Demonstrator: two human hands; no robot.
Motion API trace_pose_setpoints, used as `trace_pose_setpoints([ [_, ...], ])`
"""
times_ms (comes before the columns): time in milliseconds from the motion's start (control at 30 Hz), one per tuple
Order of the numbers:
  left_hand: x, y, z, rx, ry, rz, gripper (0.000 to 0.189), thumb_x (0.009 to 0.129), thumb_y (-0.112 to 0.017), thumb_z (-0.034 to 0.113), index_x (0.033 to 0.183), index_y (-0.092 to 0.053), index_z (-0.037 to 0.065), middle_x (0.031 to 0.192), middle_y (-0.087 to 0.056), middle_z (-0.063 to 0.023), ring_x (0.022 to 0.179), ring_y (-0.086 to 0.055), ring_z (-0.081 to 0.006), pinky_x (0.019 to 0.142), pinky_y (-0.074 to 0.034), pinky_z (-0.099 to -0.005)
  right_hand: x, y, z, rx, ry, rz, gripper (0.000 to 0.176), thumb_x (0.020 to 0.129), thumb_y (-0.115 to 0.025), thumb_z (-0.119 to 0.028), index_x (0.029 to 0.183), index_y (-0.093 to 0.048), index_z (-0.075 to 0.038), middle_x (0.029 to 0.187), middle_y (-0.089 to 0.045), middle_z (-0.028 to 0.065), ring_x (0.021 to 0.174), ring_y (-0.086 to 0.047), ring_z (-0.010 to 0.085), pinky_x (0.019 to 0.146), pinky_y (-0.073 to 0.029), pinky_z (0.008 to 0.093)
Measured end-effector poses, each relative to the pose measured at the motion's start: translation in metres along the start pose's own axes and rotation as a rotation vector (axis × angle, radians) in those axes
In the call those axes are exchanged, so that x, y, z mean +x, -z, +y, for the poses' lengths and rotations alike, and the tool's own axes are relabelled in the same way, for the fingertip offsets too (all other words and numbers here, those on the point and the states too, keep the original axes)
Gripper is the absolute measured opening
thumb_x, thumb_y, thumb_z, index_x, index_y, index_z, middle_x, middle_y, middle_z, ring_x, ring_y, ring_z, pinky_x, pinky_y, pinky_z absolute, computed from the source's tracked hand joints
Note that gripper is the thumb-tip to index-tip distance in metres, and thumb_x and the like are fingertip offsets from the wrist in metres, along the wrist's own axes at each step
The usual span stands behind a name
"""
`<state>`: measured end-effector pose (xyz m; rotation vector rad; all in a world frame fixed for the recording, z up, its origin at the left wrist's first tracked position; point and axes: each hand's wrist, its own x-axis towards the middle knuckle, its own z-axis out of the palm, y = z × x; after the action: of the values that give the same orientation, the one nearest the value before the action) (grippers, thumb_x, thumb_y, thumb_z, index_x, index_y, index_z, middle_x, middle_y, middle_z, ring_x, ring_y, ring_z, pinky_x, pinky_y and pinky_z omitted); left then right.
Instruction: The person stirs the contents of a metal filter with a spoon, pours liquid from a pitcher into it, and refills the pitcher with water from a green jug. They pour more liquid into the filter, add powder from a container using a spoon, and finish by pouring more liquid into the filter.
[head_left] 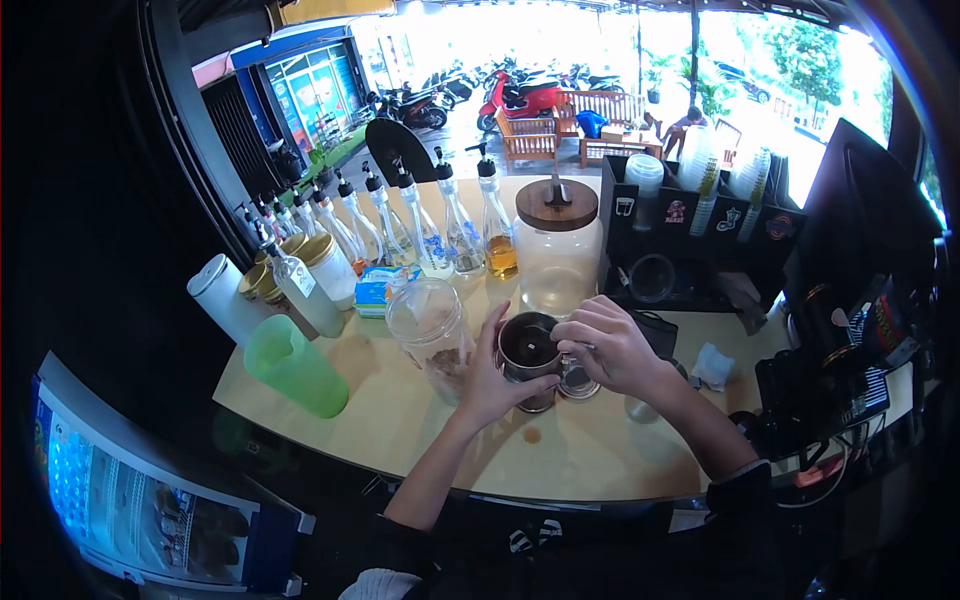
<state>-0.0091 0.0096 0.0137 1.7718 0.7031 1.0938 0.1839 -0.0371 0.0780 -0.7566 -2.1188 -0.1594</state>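
Red scooter (525, 102) outside, near wooden bench (527, 138); green pitcher (297, 370) on counter (610, 465)

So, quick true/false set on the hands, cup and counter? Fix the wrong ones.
1. The left hand is around the cup. True.
2. The green pitcher stands right of the cup. False: the green pitcher is to its left.
3. The right hand is at the cup's right side. True.
4. The large jar's lid is bright red. False: the lid is brown.
5. The pump bottle nearest the large jar holds amber liquid. True.
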Motion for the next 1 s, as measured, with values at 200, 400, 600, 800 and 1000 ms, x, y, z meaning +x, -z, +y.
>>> trace_pose_setpoints([
  [200, 0.000, 0.008, -0.016, 0.047, -0.053, -0.031, 0.112, 0.060, -0.090, 0.024, 0.147, -0.023, 0.006, 0.131, -0.049, -0.0148, 0.121, -0.052, -0.0246, 0.105, -0.041, -0.0375, 0.004, 0.002, 0.002, 0.057, -0.043, -0.017, 0.010, 0.084, -0.065, -0.014, 0.089, -0.061, -0.006, 0.076, -0.056, 0.0071, 0.071, -0.055, 0.0262, 0.068, -0.044, 0.0374],
  [400, 0.007, 0.019, -0.018, 0.008, -0.048, -0.148, 0.114, 0.059, -0.090, 0.027, 0.149, -0.022, 0.009, 0.133, -0.049, -0.0155, 0.124, -0.050, -0.0255, 0.107, -0.037, -0.0390, 0.008, 0.007, 0.001, 0.139, -0.105, -0.080, 0.011, 0.088, -0.062, -0.016, 0.088, -0.062, -0.005, 0.078, -0.058, 0.0074, 0.073, -0.056, 0.0266, 0.070, -0.045, 0.0384],
  [600, -0.002, 0.014, 0.000, 0.065, -0.071, -0.165, 0.117, 0.057, -0.092, 0.022, 0.148, -0.021, 0.004, 0.136, -0.044, -0.0151, 0.127, -0.045, -0.0246, 0.108, -0.035, -0.0388, 0.004, 0.012, 0.001, 0.100, -0.084, -0.076, 0.012, 0.089, -0.061, -0.017, 0.089, -0.062, -0.005, 0.077, -0.058, 0.0071, 0.074, -0.057, 0.0257, 0.071, -0.045, 0.0380],
  [800, -0.001, -0.001, 0.004, 0.271, -0.035, 0.114, 0.118, 0.054, -0.093, 0.024, 0.147, -0.023, 0.004, 0.127, -0.050, -0.0140, 0.119, -0.050, -0.0243, 0.105, -0.038, -0.0381, 0.005, 0.012, 0.000, 0.104, -0.081, -0.082, 0.012, 0.088, -0.062, -0.018, 0.090, -0.062, -0.006, 0.077, -0.058, 0.0067, 0.075, -0.057, 0.0250, 0.074, -0.045, 0.0372],
  [1000, 0.007, 0.020, -0.010, -0.001, -0.062, -0.091, 0.114, 0.060, -0.090, 0.024, 0.148, -0.019, 0.004, 0.124, -0.051, -0.0155, 0.121, -0.050, -0.0255, 0.105, -0.038, -0.0386, 0.007, 0.004, -0.001, 0.047, -0.034, -0.057, 0.012, 0.087, -0.064, -0.017, 0.091, -0.063, -0.006, 0.078, -0.059, 0.0058, 0.076, -0.057, 0.0249, 0.074, -0.045, 0.0375],
])
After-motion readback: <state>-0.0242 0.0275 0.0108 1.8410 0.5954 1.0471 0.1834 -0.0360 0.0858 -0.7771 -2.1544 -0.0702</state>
